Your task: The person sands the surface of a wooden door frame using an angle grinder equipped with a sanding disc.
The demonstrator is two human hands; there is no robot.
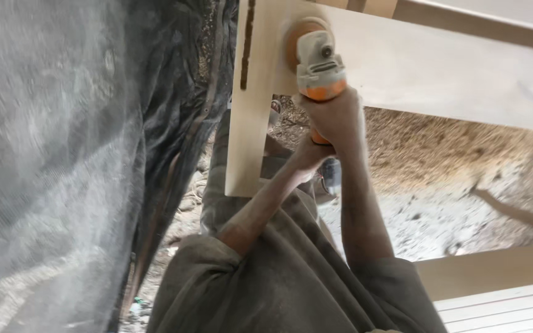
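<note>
An orange and grey angle grinder with a round sanding disc presses against a pale wooden frame. My right hand grips the grinder's body from below. My left hand sits just under it, wrapped on the tool's rear handle; its fingers are partly hidden behind my right wrist. Both forearms reach up from grey sleeves. The frame's upright leg hangs down left of the grinder.
A dark mesh sheet fills the left side. Sawdust and dirt ground lie beyond the frame. Pale wooden boards sit at the lower right. A thin branch lies on the ground at right.
</note>
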